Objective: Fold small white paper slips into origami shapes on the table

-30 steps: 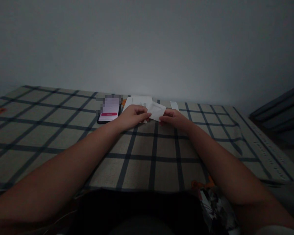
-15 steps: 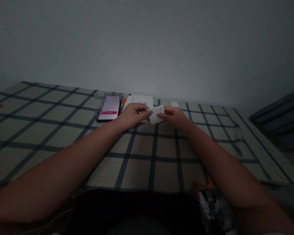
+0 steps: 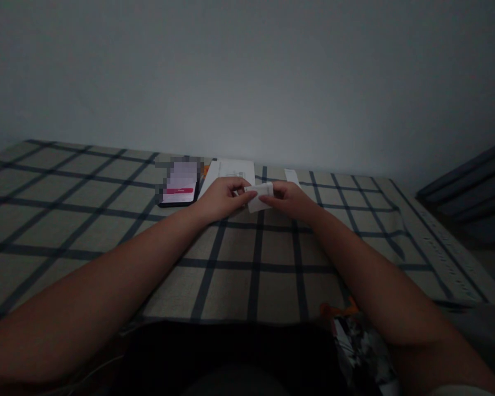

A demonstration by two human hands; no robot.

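Observation:
Both hands meet over the far middle of a checked cloth (image 3: 107, 220). My left hand (image 3: 220, 197) and my right hand (image 3: 291, 199) each pinch an edge of one small white paper (image 3: 259, 196), which looks folded into a narrow piece between the fingertips. Both hands are closed on it, close together. A larger white sheet (image 3: 231, 169) lies flat on the cloth just behind my left hand. The light is dim and fine detail of the paper is hard to make out.
A phone (image 3: 179, 187) with a lit screen lies left of the hands. A narrow white slip (image 3: 291, 176) rests behind my right hand. A grey wall rises behind the cloth. Dark slats (image 3: 466, 192) stand at the far right. A patterned bag (image 3: 355, 335) sits by my right forearm.
The small paper was held spread out between the hands; now it is folded down narrower and the two hands have come closer together.

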